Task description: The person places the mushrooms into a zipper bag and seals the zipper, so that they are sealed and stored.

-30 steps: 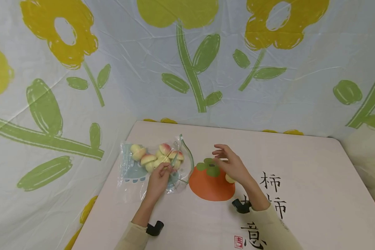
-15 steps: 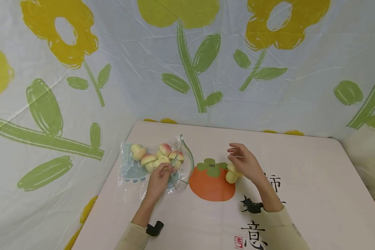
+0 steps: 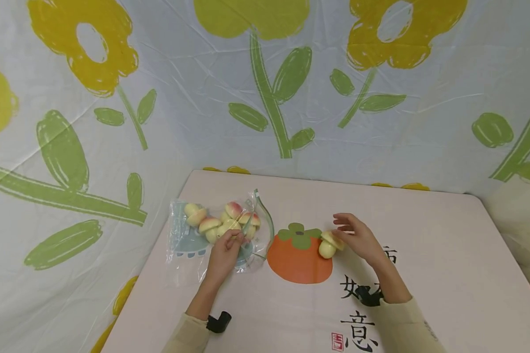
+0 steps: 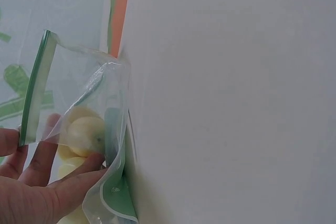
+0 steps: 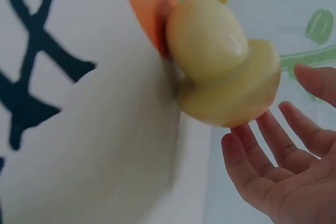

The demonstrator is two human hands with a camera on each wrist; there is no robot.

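My left hand point(image 3: 223, 256) pinches the opening edge of a clear zip bag point(image 3: 259, 241), which lies on the left of the table. Several toy mushrooms point(image 3: 209, 226), cream with reddish caps, are inside it. In the left wrist view, the thumb and a finger hold the green zip strip point(image 4: 37, 90), and other fingers spread the bag's mouth. One more toy mushroom point(image 3: 327, 248) rests on the table at the right edge of the printed persimmon. Just right of it, my right hand point(image 3: 360, 239) has loose, open fingers beside the cap point(image 5: 236, 98); whether they touch it I cannot tell.
The pale pink tabletop point(image 3: 433, 230) bears an orange persimmon print point(image 3: 298, 264) and black characters point(image 3: 357, 331). A flower-patterned cloth point(image 3: 194, 98) hangs behind and to the left. Black wrist mounts point(image 3: 219, 322) sit on both forearms.
My right hand has moved right, from over the persimmon print past the single mushroom, bringing it into fuller view. It also came slightly nearer lately. The left hand and bag stayed still.
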